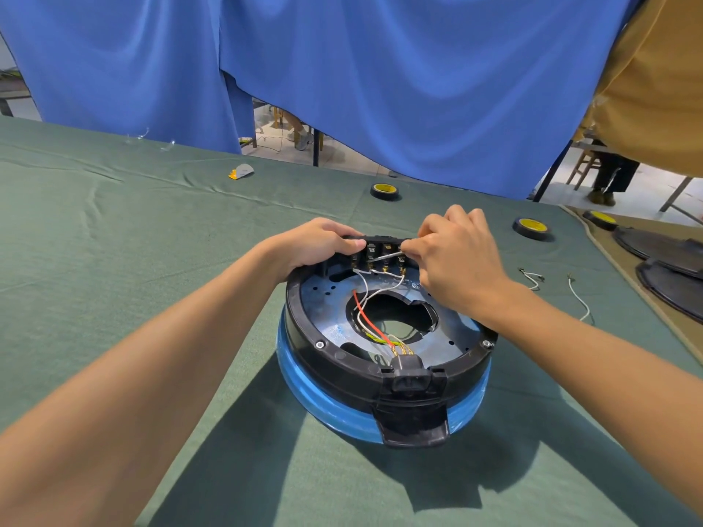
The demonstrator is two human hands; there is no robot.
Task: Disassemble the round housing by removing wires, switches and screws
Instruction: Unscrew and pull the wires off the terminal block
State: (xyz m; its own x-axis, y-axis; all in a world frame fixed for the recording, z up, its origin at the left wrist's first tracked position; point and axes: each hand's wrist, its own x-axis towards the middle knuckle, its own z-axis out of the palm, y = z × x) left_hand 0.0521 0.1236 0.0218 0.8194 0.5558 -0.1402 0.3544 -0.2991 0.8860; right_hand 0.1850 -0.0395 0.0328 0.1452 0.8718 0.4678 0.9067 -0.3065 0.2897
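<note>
Black plastic forms the round housing [342, 365], which sits open side up on the green-covered tabletop [114, 241], near its middle and directly in front of the person; a blue band [300, 378] runs around its lower edge. At the far rim a row of switches [371, 256] stands in the wall. The left hand [315, 247] grips the far-left rim beside this row, fingers curled over the edge. The right hand [452, 256] pinches a pale wire [386, 256] between thumb and forefinger at the switches. White wires [363, 283] and a red wire [365, 317] lead from the row into the central opening and on to the power socket [412, 382] at the near rim. Two hex screws [320, 344] sit in the rim, one at each side. Right of the housing, well apart, loose wires [580, 302] lie on the cloth. Farther out are three tape rolls [385, 190] and black discs [669, 252]. Blue curtain [380, 70] hangs behind.
</note>
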